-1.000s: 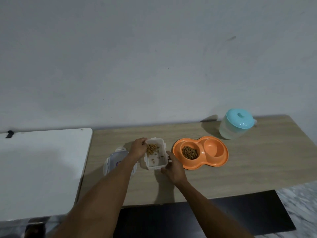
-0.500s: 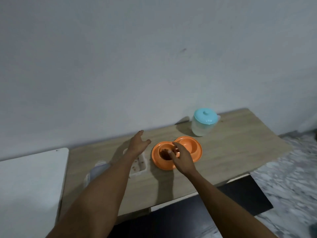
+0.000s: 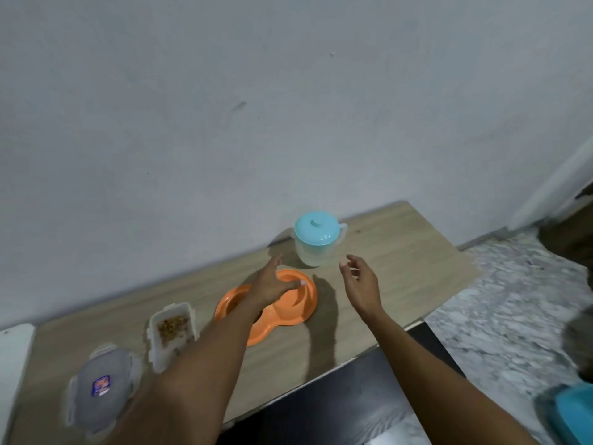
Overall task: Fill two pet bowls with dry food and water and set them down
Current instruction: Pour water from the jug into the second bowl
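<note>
An orange double pet bowl lies on the wooden table; my left forearm hides most of its left well. My left hand hovers open over the bowl, fingers spread. My right hand is open in the air to the right of the bowl, below a clear water jug with a turquoise lid. A white food container holding dry kibble stands left of the bowl. Its clear lid lies further left.
A grey wall runs behind the table. A white surface adjoins the table's left end. Marbled floor lies to the right, with a turquoise object at the lower right edge. A black panel sits below the table's front edge.
Both hands have left the food container and moved right, towards the jug. The right hand was over the bowl's kibble well half a second ago. The view has swung to the right.
</note>
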